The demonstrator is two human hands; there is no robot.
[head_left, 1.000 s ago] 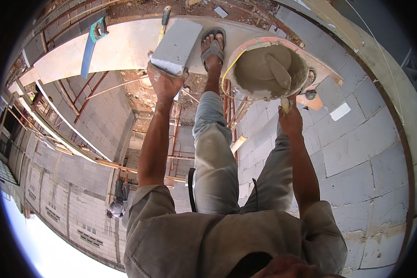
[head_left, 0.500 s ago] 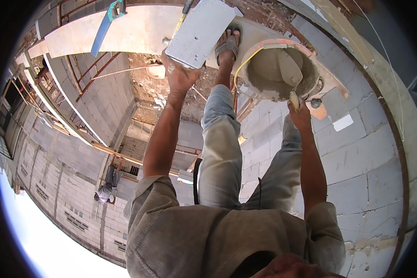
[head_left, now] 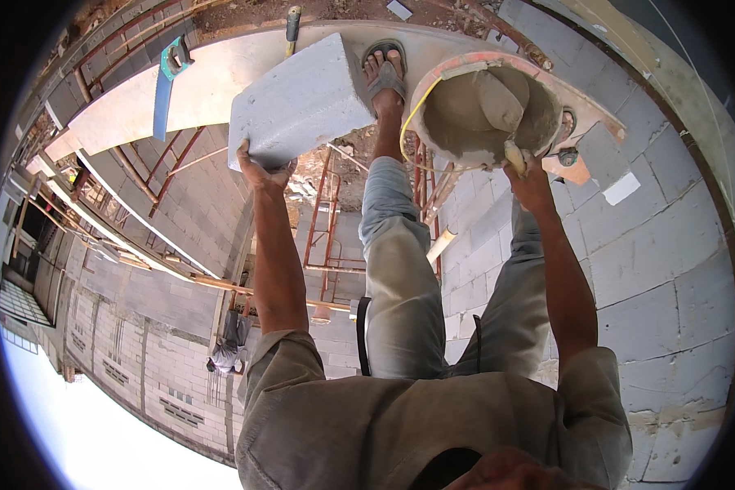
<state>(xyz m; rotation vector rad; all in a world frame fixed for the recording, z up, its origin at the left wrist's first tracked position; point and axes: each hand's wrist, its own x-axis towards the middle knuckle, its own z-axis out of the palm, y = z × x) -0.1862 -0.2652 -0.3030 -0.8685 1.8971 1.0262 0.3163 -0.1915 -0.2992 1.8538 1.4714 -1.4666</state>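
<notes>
A light grey concrete block [head_left: 302, 102] is tilted over the edge of a pale plank, left of my sandalled foot. My left hand [head_left: 263, 173] grips its lower left end, with the thumb and fingertips on the block's faces. On the right, my right hand [head_left: 532, 184] is closed around the handle of a trowel [head_left: 501, 102]. The trowel's blade, coated with grey mortar, rests inside a round bucket [head_left: 416, 106] of wet mortar. A yellow handle hangs at the bucket's left side.
The narrow curved plank [head_left: 204, 61] carries a saw [head_left: 162, 98] with a green handle and a hammer [head_left: 292, 31] with a dark grip. Red scaffold frames [head_left: 327, 220] stand below it over a drop. A block wall [head_left: 637, 269] rises at right; another person [head_left: 227, 347] is far below left.
My left hand has moved left and slightly down with the block, which has turned to show a thicker side. The trowel stays in the bucket with my right hand on it.
</notes>
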